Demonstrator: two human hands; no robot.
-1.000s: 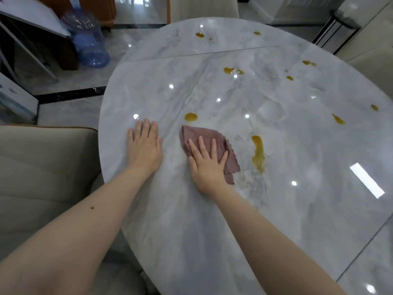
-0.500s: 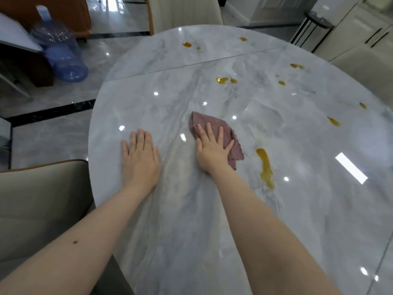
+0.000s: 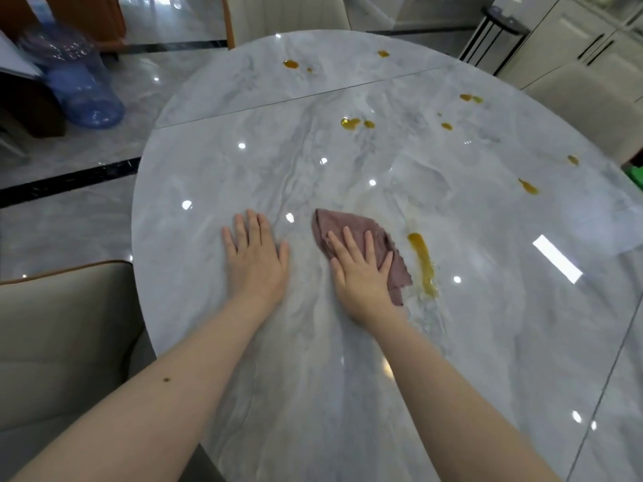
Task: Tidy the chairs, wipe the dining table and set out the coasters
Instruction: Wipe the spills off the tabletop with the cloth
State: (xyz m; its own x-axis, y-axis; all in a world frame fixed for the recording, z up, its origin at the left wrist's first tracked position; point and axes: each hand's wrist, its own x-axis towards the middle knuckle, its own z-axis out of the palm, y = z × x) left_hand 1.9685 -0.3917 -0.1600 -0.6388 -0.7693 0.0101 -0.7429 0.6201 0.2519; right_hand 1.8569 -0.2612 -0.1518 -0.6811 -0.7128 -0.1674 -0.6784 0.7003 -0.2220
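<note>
- Hands first: I see my right hand lying flat with fingers spread on the mauve cloth, pressing it to the table.
- Cloth is crumpled under that palm; its far corner pokes out past my fingertips and its right edge shows beside my little finger.
- My left hand rests flat on bare marble just left of the cloth, fingers straight and close together, holding nothing.
- A long amber smear lies just right of the cloth, apart from it by a narrow strip of marble.
- Smaller amber drops dot the far and right parts of the table, well apart from both hands.
- A beige chair stands at the near left edge, another chair back at the far edge.
- A blue water jug lies on the floor at far left.
</note>
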